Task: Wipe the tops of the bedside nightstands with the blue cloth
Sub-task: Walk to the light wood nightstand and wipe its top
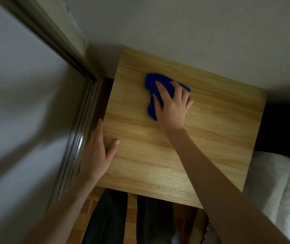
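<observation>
The right grip [173, 104] was released, its fingers spread and pressed flat on the blue cloth [151, 84], which lay bunched on the far middle part of the wooden nightstand worktop [211, 131], near the wall [193, 32]. The left grip [96, 152] was likewise released and held nothing, thumb resting on the worktop's near left part and fingers laid straight along its left edge. A metal door frame [77, 138] stood just beside that edge, white bedding [281, 182] lay to the right, and dark trouser legs [105, 217] stood on an orange tiled floor [132, 214] below the near edge.
</observation>
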